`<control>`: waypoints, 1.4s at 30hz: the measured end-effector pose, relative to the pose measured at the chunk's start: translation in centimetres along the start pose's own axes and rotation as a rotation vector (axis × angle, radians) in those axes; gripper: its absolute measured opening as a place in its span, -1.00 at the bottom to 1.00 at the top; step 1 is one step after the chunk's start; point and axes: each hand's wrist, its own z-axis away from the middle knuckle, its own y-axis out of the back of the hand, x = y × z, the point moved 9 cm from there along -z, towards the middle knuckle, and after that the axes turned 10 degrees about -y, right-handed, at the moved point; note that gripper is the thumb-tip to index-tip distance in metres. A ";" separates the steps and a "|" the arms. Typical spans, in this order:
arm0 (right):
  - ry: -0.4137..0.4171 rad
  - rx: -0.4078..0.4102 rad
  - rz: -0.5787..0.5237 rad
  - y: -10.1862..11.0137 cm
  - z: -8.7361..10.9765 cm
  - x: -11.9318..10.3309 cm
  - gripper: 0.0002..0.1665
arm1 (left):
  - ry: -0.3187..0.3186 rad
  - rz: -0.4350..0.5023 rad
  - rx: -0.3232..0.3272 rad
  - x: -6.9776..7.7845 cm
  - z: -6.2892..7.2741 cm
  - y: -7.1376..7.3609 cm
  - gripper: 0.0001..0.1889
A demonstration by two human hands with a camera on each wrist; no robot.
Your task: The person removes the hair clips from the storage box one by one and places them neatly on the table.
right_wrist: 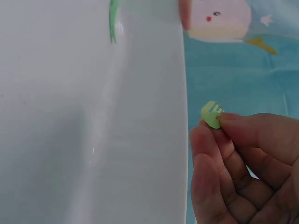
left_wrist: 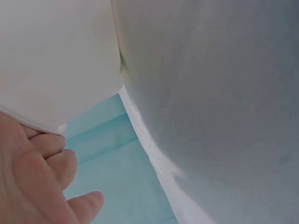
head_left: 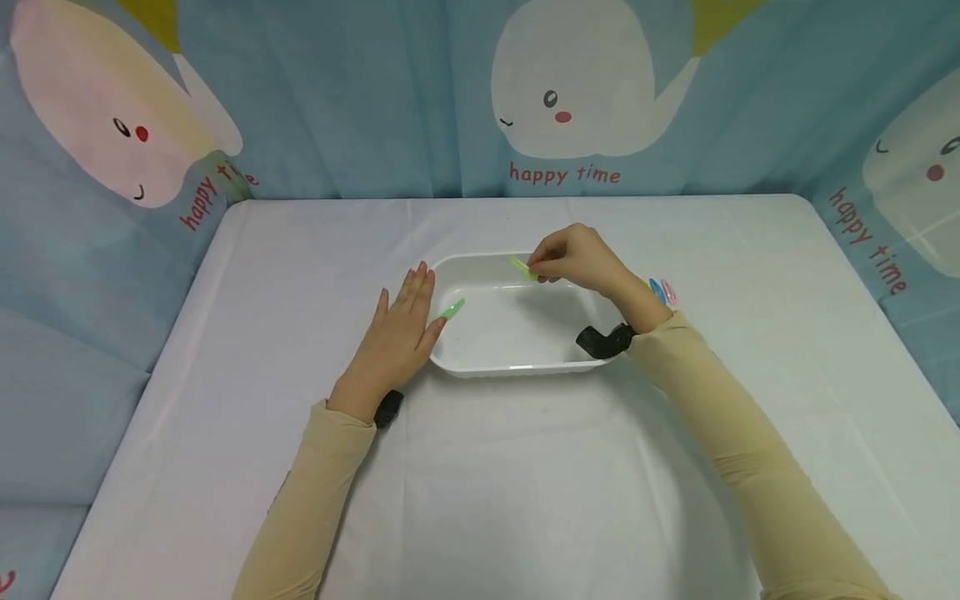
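Note:
A white rectangular tray [head_left: 517,369] lies on the table. My right hand [head_left: 573,257], raised over its far rim, pinches a small yellow-green hair clip [head_left: 522,267] between thumb and fingertips. In the right wrist view the pinched hair clip [right_wrist: 210,112] shows small cut-outs. My left hand [head_left: 397,333] rests against the tray's left end with its fingers stretched out. Beside that thumb, at the left inner wall, is a green hair clip [head_left: 453,308], also seen along the tray wall in the right wrist view.
Right of the tray, partly hidden by my right forearm, lie a blue clip [head_left: 657,290] and a pink clip [head_left: 670,292], with a bit of yellow-green beside them. A white cloth covers the table [head_left: 480,500]. Blue printed curtains [head_left: 375,100] stand behind and at both sides.

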 end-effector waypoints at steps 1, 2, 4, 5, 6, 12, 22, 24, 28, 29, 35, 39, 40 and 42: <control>-0.011 0.007 -0.009 0.2 0.1 0.1 -0.86 | -0.001 0.002 0.001 0.0 0.0 0.0 -0.31; -0.019 0.015 -0.018 0.4 0.2 0.3 -0.86 | -0.002 0.003 0.002 0.0 0.0 0.0 -0.31; -0.029 0.029 -0.039 0.8 0.4 0.4 -0.86 | -0.004 0.002 0.006 0.0 0.0 0.0 -0.31; -0.033 0.037 -0.052 0.9 0.5 0.5 -0.86 | -0.005 0.002 0.007 0.0 0.0 0.0 -0.32; -0.035 0.044 -0.065 1.1 0.6 0.6 -0.86 | -0.005 0.002 0.008 0.0 0.0 0.0 -0.32; -0.050 0.087 -0.120 2.2 1.3 1.2 -0.85 | -0.006 0.001 0.005 0.1 -0.1 -0.1 -0.31; -0.050 0.156 -0.208 4.1 2.7 1.8 -0.79 | -0.007 0.001 -0.015 0.1 -0.2 -0.1 -0.31; -0.051 0.170 -0.223 4.5 3.0 2.0 -0.78 | -0.006 0.001 -0.017 0.1 -0.2 -0.1 -0.31; -0.047 0.198 -0.257 5.4 3.7 2.6 -0.76 | 0.001 0.005 -0.023 0.0 -0.1 -0.1 -0.31; -0.046 0.206 -0.264 5.6 3.8 2.8 -0.76 | 0.002 0.007 -0.023 0.0 -0.1 -0.1 -0.31; -0.040 0.242 -0.285 6.5 4.5 3.8 -0.76 | 0.009 0.002 -0.012 -0.1 -0.1 0.0 -0.31; -0.050 0.268 -0.289 7.0 4.9 4.5 -0.76 | 0.006 0.004 -0.009 -0.1 -0.1 0.0 -0.31; -0.050 0.276 -0.293 7.1 5.0 4.7 -0.75 | 0.005 0.004 -0.009 -0.1 -0.1 0.0 -0.31; -0.048 0.297 -0.288 7.4 5.3 4.9 -0.73 | 0.003 0.007 -0.009 -0.1 -0.1 0.0 -0.31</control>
